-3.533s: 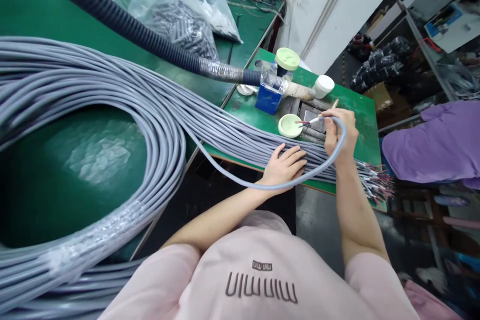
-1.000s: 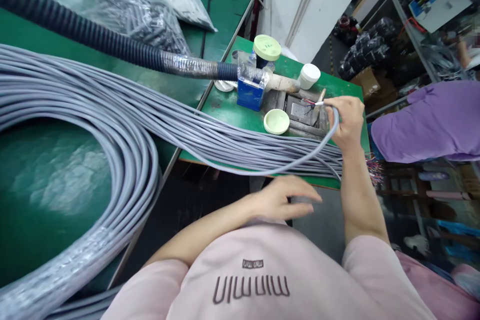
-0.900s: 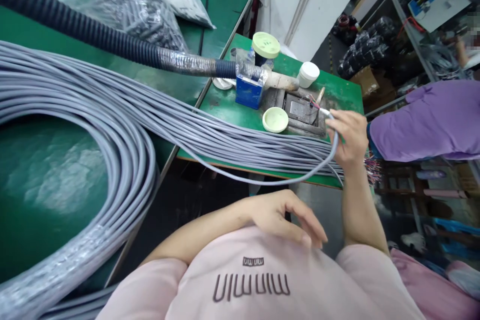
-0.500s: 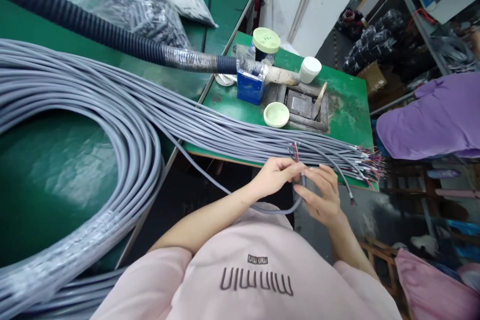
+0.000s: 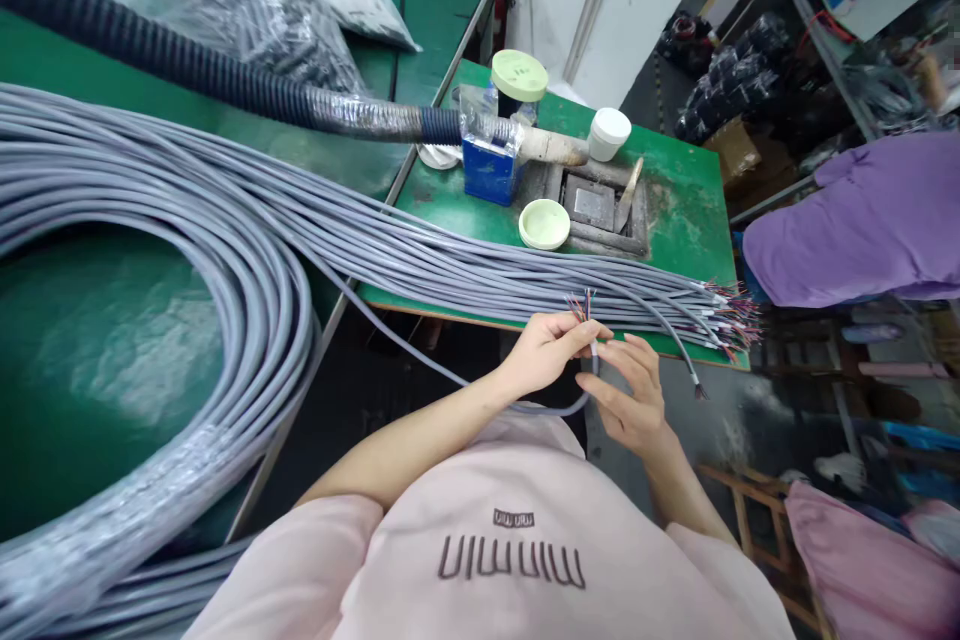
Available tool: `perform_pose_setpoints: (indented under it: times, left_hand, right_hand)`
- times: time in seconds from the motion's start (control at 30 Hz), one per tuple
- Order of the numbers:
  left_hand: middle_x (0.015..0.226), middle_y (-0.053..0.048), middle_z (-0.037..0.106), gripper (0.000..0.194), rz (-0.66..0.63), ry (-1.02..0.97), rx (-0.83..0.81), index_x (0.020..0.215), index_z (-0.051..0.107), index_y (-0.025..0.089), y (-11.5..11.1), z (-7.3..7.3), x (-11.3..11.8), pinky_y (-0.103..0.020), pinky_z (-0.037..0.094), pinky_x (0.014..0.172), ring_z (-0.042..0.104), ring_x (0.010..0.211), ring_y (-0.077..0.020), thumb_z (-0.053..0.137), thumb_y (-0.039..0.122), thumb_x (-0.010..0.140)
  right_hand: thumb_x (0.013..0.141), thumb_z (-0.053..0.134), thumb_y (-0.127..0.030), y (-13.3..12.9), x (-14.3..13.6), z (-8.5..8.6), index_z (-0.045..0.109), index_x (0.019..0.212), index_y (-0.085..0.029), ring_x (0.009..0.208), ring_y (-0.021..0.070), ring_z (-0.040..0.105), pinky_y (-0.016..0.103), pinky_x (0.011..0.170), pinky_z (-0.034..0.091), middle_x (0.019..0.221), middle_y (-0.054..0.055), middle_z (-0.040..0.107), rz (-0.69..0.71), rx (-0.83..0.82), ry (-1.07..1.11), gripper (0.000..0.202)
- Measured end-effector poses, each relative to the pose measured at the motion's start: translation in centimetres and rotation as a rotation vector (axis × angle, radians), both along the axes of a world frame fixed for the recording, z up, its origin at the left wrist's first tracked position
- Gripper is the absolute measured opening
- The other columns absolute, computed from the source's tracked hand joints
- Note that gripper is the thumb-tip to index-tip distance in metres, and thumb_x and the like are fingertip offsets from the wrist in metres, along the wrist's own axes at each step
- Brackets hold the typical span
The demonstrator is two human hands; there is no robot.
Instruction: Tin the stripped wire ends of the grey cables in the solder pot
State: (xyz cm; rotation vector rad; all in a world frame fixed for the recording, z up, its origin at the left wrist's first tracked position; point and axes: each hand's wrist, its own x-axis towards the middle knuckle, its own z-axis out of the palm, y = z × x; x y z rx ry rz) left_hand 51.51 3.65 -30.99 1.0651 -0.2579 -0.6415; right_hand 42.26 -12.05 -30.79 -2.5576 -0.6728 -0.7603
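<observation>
My left hand (image 5: 546,352) is closed, pinching a grey cable near its stripped end. Thin coloured wires (image 5: 580,305) fan out above its fingertips. A short white band (image 5: 594,347) shows on the cable just below the pinch. My right hand (image 5: 628,392) is curled round the same cable (image 5: 420,356) slightly lower, thumb and fingers on either side of it. From there the cable bends under my left forearm and runs back to the left. Behind my hands lies a thick bundle of grey cables (image 5: 480,275), with stripped coloured wire ends (image 5: 731,320) at the right.
A large coil of grey cable (image 5: 292,320) covers the left of the green table (image 5: 675,220). A ribbed black hose (image 5: 225,70) reaches to a blue box (image 5: 487,170). Nearby are a pale green lid (image 5: 544,222), a white tub (image 5: 609,133) and a metal-framed pot (image 5: 592,203).
The fingers of my right hand have loosened and slid lower, baring the white band on the cable. The wires have spread a little. The whole view has shifted slightly.
</observation>
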Motion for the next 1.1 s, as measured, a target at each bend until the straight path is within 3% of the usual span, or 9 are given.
perform_pose_setpoints:
  times: [0.23, 0.47, 0.57, 0.63, 0.73, 0.8, 0.87, 1.1]
  left_hand:
    - [0.066, -0.003, 0.064, 0.038, 0.011, 0.047, -0.073, 0.079, 0.076, 0.011, -0.2, -0.1, -0.1, -0.020, 0.043, 0.057, 0.050, 0.058, -0.0070, 0.070, 0.048, 0.078]
    - [0.068, -0.004, 0.064, 0.040, 0.007, 0.030, -0.063, 0.078, 0.075, 0.010, -0.1, -0.3, 0.0, -0.021, 0.042, 0.058, 0.050, 0.059, -0.0077, 0.068, 0.050, 0.079]
    - [0.068, -0.004, 0.064, 0.041, -0.004, 0.002, -0.049, 0.079, 0.075, 0.011, -0.1, -0.3, 0.0, -0.021, 0.042, 0.058, 0.050, 0.059, -0.0082, 0.068, 0.051, 0.078]
    - [0.071, -0.006, 0.066, 0.041, -0.003, -0.037, -0.033, 0.075, 0.073, 0.011, -0.1, -0.4, -0.1, -0.022, 0.043, 0.059, 0.052, 0.059, -0.0090, 0.067, 0.051, 0.079]
    - [0.076, -0.008, 0.069, 0.041, 0.008, -0.089, 0.000, 0.067, 0.069, 0.011, -0.2, -0.7, -0.3, -0.022, 0.044, 0.058, 0.055, 0.060, -0.0096, 0.065, 0.050, 0.082]
    - [0.074, -0.006, 0.068, 0.041, -0.015, -0.080, 0.000, 0.068, 0.067, 0.012, -0.3, -0.7, -0.3, -0.023, 0.043, 0.054, 0.054, 0.055, -0.0091, 0.064, 0.050, 0.082]
    - [0.068, -0.003, 0.065, 0.038, -0.038, -0.048, -0.021, 0.073, 0.066, 0.013, -0.2, -0.6, -0.1, -0.022, 0.042, 0.050, 0.052, 0.050, -0.0083, 0.067, 0.050, 0.080]
    - [0.054, 0.008, 0.051, 0.033, 0.200, 0.018, -0.059, 0.072, 0.055, 0.015, 0.3, 0.3, 1.0, -0.015, 0.032, 0.046, 0.040, 0.045, -0.0022, 0.080, 0.037, 0.069]
  right_hand:
    - [0.079, 0.057, -0.003, 0.1, 0.2, -0.6, 0.068, 0.111, -0.027, 0.118, 0.0253, 0.054, 0.052, 0.102, 0.047, 0.130, 0.006, 0.056, 0.042, 0.060, -0.009, 0.042]
    - [0.079, 0.055, -0.004, 0.1, -0.1, -0.8, 0.067, 0.114, -0.030, 0.119, 0.0268, 0.055, 0.053, 0.100, 0.048, 0.132, 0.005, 0.058, 0.042, 0.130, 0.046, 0.046]
    - [0.080, 0.054, -0.004, 0.4, -0.1, -0.5, 0.067, 0.112, -0.030, 0.115, 0.0259, 0.059, 0.051, 0.096, 0.050, 0.123, 0.006, 0.063, 0.013, 0.236, 0.071, 0.043]
    - [0.081, 0.058, -0.007, 0.8, -0.1, -0.4, 0.066, 0.109, -0.027, 0.105, 0.0243, 0.063, 0.046, 0.090, 0.052, 0.112, 0.006, 0.067, -0.080, 0.389, 0.115, 0.036]
    - [0.084, 0.062, -0.017, 1.5, 0.1, -0.5, 0.066, 0.100, -0.024, 0.084, 0.0188, 0.066, 0.035, 0.077, 0.053, 0.090, 0.003, 0.070, -0.245, 0.593, 0.347, 0.017]
    - [0.088, 0.059, -0.023, 1.9, 0.3, -0.7, 0.066, 0.090, -0.022, 0.073, 0.0153, 0.065, 0.030, 0.070, 0.051, 0.078, 0.000, 0.069, -0.275, 0.676, 0.529, 0.007]
    - [0.090, 0.057, -0.026, 2.3, 0.4, -0.7, 0.066, 0.083, -0.022, 0.066, 0.0133, 0.063, 0.027, 0.067, 0.049, 0.071, -0.002, 0.068, -0.267, 0.751, 0.612, 0.013]
    - [0.089, 0.060, -0.030, 2.5, 0.5, -0.7, 0.067, 0.080, -0.021, 0.064, 0.0129, 0.063, 0.026, 0.066, 0.048, 0.069, -0.001, 0.069, -0.288, 0.845, 0.646, 0.015]
